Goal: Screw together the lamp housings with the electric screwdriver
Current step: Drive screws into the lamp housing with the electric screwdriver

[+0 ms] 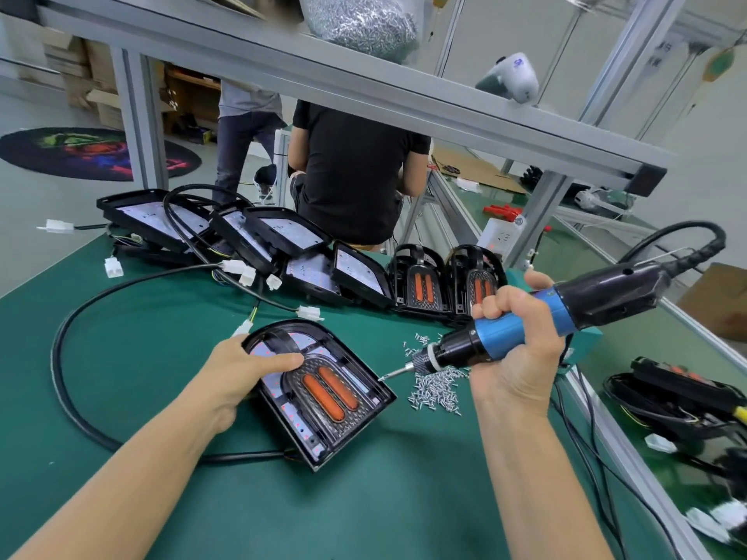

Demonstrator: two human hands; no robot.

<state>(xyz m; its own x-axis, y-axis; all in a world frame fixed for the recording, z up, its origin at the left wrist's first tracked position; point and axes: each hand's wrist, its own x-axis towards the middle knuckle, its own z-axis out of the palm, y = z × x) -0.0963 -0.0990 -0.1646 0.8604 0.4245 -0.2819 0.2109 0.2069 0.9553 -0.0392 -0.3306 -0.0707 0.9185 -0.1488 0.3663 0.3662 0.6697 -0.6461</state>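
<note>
Lamp housing [319, 392] lies flat on the green table [121, 341], and I press it down with my left hand [242, 371], fingers straight, so it cannot shift. My right hand [515, 341] is wrapped tight round the screwdriver [525, 321], its tip at the housing's right edge, beside the loose screws [436, 388].

Black lamp housing [323, 392] flat; screwdriver [521, 329] bit at its edge.

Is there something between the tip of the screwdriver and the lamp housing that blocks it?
Nothing visible. The screwdriver tip is at the right edge of the lamp housing, and the left hand rests on the opposite side.
</note>
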